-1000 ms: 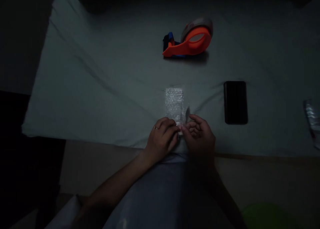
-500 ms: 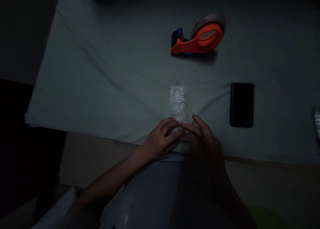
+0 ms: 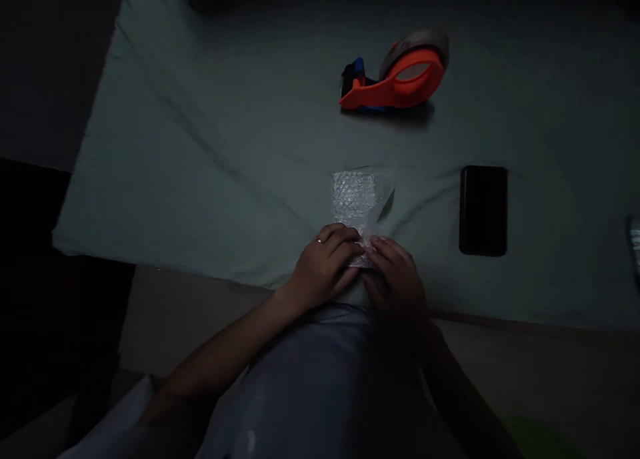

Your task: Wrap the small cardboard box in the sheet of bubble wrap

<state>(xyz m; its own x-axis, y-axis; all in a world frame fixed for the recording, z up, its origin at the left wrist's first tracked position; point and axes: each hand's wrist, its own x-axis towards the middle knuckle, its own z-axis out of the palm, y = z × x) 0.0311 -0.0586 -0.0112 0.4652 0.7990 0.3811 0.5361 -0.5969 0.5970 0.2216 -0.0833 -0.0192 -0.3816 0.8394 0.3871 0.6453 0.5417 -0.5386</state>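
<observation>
A small piece of clear bubble wrap [image 3: 356, 195] lies on the cloth-covered table, its right side partly lifted in a loose flap. My left hand [image 3: 330, 262], with a ring on one finger, has its bent fingers on the near left part of the wrap. Close beside it, my right hand [image 3: 397, 272] grips the near right part with fingers pressed together. The fingertips of both hands nearly meet over the wrap. Whether anything lies inside it cannot be made out.
An orange and blue tape dispenser [image 3: 415, 85] stands beyond the wrap. To the right lies a black rectangular object [image 3: 483, 210]. The pale green cloth [image 3: 200, 199] has creases, and its near edge runs by my body. A shiny item [image 3: 635, 245] shows at the right edge.
The bubble wrap has spread wider, with a flap now showing on its right. My right hand has moved left and its raised finger has come down onto the wrap.
</observation>
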